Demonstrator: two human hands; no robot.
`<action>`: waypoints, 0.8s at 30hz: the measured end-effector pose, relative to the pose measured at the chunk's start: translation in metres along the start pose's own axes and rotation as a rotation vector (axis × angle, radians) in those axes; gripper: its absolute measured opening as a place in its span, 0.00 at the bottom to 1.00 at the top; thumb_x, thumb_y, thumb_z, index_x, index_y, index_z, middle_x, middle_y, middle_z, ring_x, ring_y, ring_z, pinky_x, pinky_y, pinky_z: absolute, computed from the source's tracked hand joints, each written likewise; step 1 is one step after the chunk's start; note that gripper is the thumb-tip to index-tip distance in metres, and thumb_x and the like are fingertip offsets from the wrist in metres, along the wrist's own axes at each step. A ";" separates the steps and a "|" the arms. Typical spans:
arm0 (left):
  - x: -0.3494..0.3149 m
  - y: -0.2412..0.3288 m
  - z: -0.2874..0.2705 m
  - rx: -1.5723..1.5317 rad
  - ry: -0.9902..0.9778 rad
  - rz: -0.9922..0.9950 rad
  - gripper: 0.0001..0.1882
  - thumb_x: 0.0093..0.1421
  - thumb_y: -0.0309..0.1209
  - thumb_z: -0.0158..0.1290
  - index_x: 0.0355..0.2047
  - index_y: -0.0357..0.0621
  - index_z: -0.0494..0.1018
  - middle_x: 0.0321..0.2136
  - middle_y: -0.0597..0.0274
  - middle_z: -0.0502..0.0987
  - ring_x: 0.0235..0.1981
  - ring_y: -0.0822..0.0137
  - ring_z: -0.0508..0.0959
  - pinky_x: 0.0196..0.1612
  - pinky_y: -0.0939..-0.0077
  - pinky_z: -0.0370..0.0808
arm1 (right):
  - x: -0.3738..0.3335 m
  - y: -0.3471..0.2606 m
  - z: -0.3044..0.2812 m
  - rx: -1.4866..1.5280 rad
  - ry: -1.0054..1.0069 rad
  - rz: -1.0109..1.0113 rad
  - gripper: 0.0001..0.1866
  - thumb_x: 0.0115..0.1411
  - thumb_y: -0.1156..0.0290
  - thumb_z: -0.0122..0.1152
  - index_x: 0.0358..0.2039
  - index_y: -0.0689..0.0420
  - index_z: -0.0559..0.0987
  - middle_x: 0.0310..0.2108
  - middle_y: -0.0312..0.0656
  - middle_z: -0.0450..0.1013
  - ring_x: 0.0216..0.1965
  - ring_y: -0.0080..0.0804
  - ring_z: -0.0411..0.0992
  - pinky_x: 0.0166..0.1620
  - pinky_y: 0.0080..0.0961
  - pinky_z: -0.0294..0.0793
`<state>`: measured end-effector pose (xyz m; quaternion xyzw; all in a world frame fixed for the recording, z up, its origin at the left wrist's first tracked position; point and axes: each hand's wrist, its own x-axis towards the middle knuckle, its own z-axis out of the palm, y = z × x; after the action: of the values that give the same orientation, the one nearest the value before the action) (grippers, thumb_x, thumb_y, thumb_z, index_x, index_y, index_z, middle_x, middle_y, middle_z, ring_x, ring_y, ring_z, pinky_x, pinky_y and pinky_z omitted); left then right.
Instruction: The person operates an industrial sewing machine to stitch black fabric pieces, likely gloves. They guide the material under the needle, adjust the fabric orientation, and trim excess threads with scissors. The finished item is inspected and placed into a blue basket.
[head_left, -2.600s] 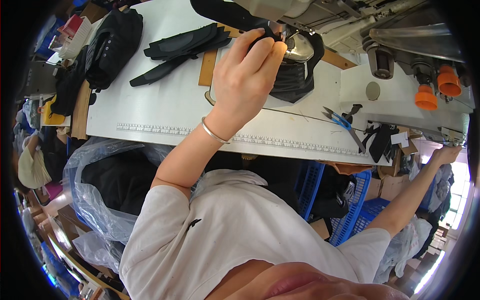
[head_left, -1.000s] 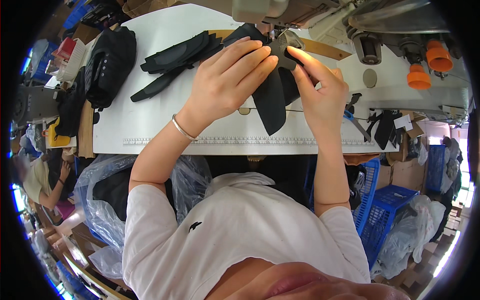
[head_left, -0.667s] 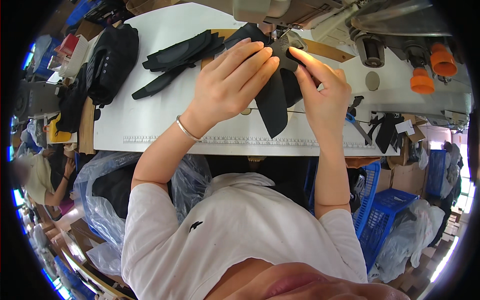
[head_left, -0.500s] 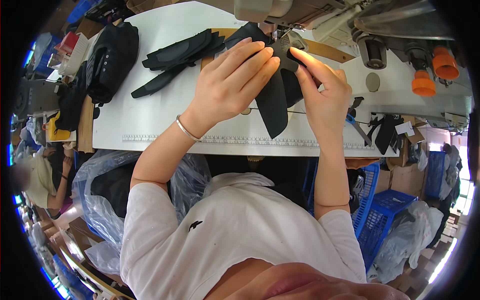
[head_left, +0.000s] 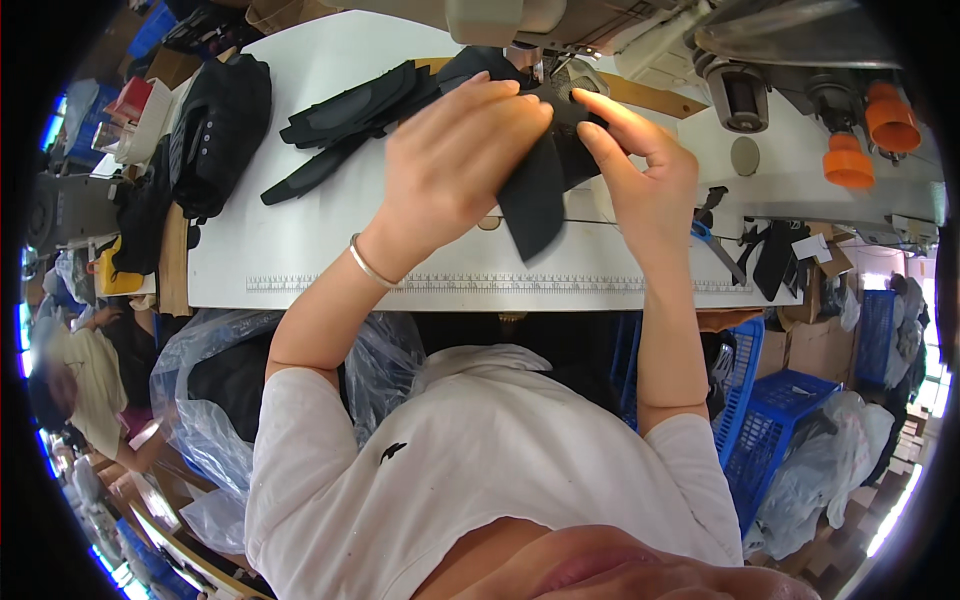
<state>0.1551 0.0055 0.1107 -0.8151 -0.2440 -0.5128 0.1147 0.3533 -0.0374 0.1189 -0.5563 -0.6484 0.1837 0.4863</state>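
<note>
A black fabric piece (head_left: 534,200) lies beneath the needle area of a sewing machine (head_left: 545,65), its pointed flap hanging toward me over the white table. My left hand (head_left: 455,160) rests on the fabric's left side, fingers stretched out and slightly blurred. At the right edge, my right hand (head_left: 645,170) pinches the same fabric between thumb and forefinger, close to the presser foot. The other right fingers are curled. Left of my left hand lies a loose stack of black cut pieces (head_left: 350,105).
A printed ruler strip (head_left: 440,284) runs along the table's front edge. Blue-handled scissors (head_left: 718,250) lie at right. A black fabric bundle (head_left: 215,135) sits at far left. Orange-capped machine parts (head_left: 848,165) stand at upper right. Blue crates (head_left: 775,410) are below right.
The fabric flap has shifted a little to the left and up. My left hand has slid slightly over the fabric; my right thumb and forefinger stay at its right edge.
</note>
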 end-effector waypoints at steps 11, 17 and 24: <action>-0.005 -0.001 -0.002 0.030 -0.013 0.138 0.15 0.47 0.24 0.60 0.37 0.37 0.83 0.38 0.57 0.83 0.44 0.58 0.83 0.49 0.64 0.84 | -0.005 -0.014 0.005 0.235 -0.003 0.211 0.16 0.63 0.72 0.66 0.52 0.55 0.84 0.33 0.35 0.82 0.30 0.13 0.72 0.36 0.15 0.71; 0.000 0.003 -0.005 0.098 -0.064 0.182 0.16 0.46 0.24 0.60 0.38 0.37 0.83 0.39 0.58 0.84 0.43 0.59 0.84 0.47 0.67 0.84 | -0.006 -0.009 0.005 0.204 0.007 0.166 0.17 0.62 0.72 0.65 0.52 0.52 0.84 0.27 0.33 0.79 0.27 0.13 0.68 0.32 0.16 0.68; -0.005 0.008 0.000 0.189 -0.047 0.197 0.15 0.47 0.24 0.61 0.37 0.40 0.83 0.39 0.61 0.83 0.44 0.60 0.83 0.48 0.66 0.85 | -0.007 -0.009 0.004 0.173 -0.012 0.160 0.17 0.63 0.73 0.64 0.53 0.52 0.84 0.27 0.32 0.79 0.27 0.13 0.68 0.32 0.15 0.68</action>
<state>0.1574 -0.0028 0.1072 -0.8325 -0.2125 -0.4544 0.2350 0.3442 -0.0451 0.1214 -0.5611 -0.5864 0.2806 0.5124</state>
